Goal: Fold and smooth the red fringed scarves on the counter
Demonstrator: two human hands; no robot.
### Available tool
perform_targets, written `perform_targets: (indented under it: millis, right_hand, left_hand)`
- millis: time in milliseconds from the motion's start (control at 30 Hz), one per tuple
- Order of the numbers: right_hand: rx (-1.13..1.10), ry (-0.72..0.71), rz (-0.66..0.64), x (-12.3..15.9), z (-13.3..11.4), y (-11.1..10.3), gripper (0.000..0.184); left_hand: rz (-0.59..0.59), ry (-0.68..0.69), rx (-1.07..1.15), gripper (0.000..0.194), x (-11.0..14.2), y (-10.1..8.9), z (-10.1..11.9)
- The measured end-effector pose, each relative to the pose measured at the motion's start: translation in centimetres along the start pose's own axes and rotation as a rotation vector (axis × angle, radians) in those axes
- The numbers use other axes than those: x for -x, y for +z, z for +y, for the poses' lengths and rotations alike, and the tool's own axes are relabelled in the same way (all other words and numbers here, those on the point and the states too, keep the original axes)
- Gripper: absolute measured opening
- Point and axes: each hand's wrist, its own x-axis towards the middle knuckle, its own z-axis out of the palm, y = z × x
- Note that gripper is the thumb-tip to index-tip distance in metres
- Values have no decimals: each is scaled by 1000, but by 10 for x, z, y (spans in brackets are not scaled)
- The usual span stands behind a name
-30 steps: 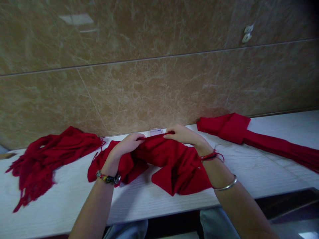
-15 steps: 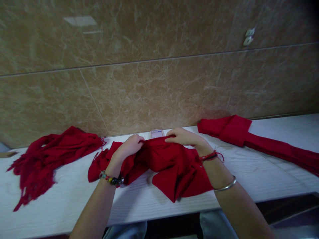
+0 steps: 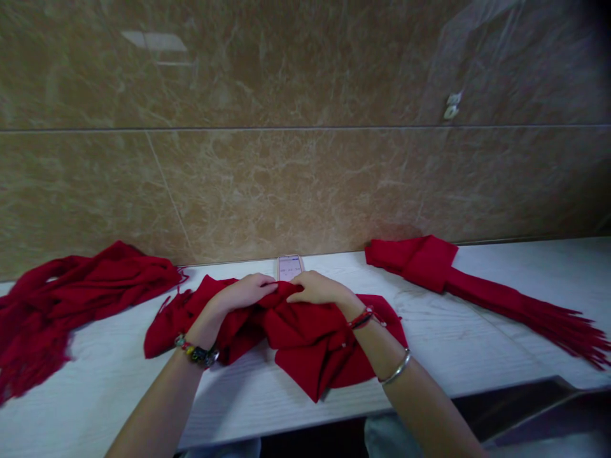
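A crumpled red scarf [image 3: 305,331] lies in loose folds on the white table in front of me. My left hand [image 3: 251,289] is closed on its upper edge, fingertips tucked into the cloth. Close beside it, my right hand [image 3: 317,288] grips the same edge, thumb toward me and fingers over the far side. The cloth bunches between the two hands, and a pointed corner hangs toward the table's front edge. Fringe shows at the scarf's left end.
Another red scarf [image 3: 90,286] lies rumpled at the left. A neatly folded, knotted red scarf [image 3: 429,264] with its fringe spread stands out at the right. A phone [image 3: 289,266] rests against the marble wall [image 3: 296,191] behind my hands. The white table [image 3: 482,337] ends near my legs.
My hands have drawn closer together along the scarf's edge, gathering the cloth between them. The camera view has turned slightly, shifting the scene.
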Motion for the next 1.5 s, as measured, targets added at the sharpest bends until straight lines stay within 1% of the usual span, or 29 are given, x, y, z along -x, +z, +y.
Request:
perform_targets:
  millis: [67,133,200,300,367,467,500,533,600,633,700,800,900,967,1033,1067,1167,1200,1233,1300,1333,1400,1467,1500]
  right_hand:
    - [-29,-8,32,-1,8,-3,19]
    - [-37,7,73,2,21,-10,18]
    - [0,59,125,7,33,-18,18]
    - [75,146,141,14,42,-22,19]
    - [53,116,132,14,41,-17,19]
    - [-70,-40,124,8,32,-4,31]
    - [-91,-69,114,5,27,0,32]
    - [-94,-74,105,2,24,3,28]
    - [-77,-41,111,-2,19,5,16]
    - [-76,-22,126,-4,19,4,13]
    - [-91,-3,180,-3,23,-3,13]
    - [-80,35,230,6,41,-16,16]
    - [-18,140,224,15,62,-23,18]
    - [35,209,196,18,68,-22,16]
    - [49,208,188,17,64,-17,15]
    - [30,171,203,15,59,-13,18]
    - [-57,-16,272,7,35,-3,38]
    - [-67,-58,275,4,28,0,37]
    - [-64,-78,268,2,21,1,31]
    - [-39,-60,257,-1,14,-1,15]
    - [-31,-35,269,-1,14,-3,13]
    - [-54,-10,338,0,17,-7,15]
    - [-120,-43,413,3,21,-10,13]
    - [-145,-78,428,4,21,-10,15]
  left_hand:
    - [1,4,-36,37,1,-2,-4]
    - [-27,20,-60,34,3,-3,-9]
    - [-48,25,-52,30,4,-3,-12]
    - [-19,7,-1,28,2,1,-11]
    - [1,3,30,28,-1,6,-9]
    - [24,38,33,27,-8,14,-4]
    - [29,64,31,28,-10,16,-2]
    - [35,89,28,28,-12,17,-1]
    - [50,109,10,29,-12,17,1]
    - [51,102,-6,30,-11,16,1]
    - [19,64,-52,29,-7,13,0]
    - [-22,-39,-157,20,-1,8,-3]
    - [38,-129,-222,19,1,6,-6]
    - [68,-134,-214,22,-1,7,-6]
    - [89,-115,-163,25,-3,8,-3]
    - [99,-100,-123,27,-4,8,0]
    - [133,-45,-26,29,-6,8,8]
    - [145,-30,-18,28,-6,8,9]
    - [160,-24,-18,27,-5,7,10]
    - [198,-31,-36,27,-3,4,8]
    - [227,-44,-52,27,-2,2,6]
    - [280,-68,-76,28,0,-1,1]
    - [297,-65,-60,28,1,-2,-3]
    - [294,-59,-37,28,1,-2,-3]
